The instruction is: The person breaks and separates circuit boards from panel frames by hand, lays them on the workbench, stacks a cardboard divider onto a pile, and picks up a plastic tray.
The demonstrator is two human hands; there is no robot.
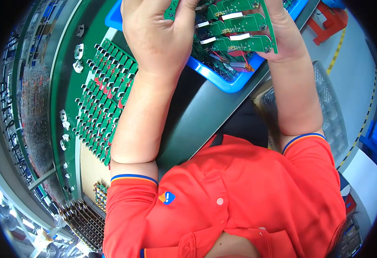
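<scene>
A green circuit board panel (238, 26), with several parallel strips carrying white connectors, is held up at the top of the head view. My right hand (285, 34) grips its right edge, the palm partly behind the board. On the other side my left hand (160, 41) is closed, with green board showing between thumb and fingers; whether that piece belongs to the same panel I cannot tell. The fingertips of both hands are partly cut off or hidden. Beneath the panel is a blue bin (228, 85) holding more boards and some reddish pieces.
Rows of small green circuit boards (100, 114) stand packed on the bench left of my left forearm. Small white parts (78, 51) lie along the green bench mat (68, 101). A red stool (329, 23) and a plastic-covered chair (330, 103) are at the right.
</scene>
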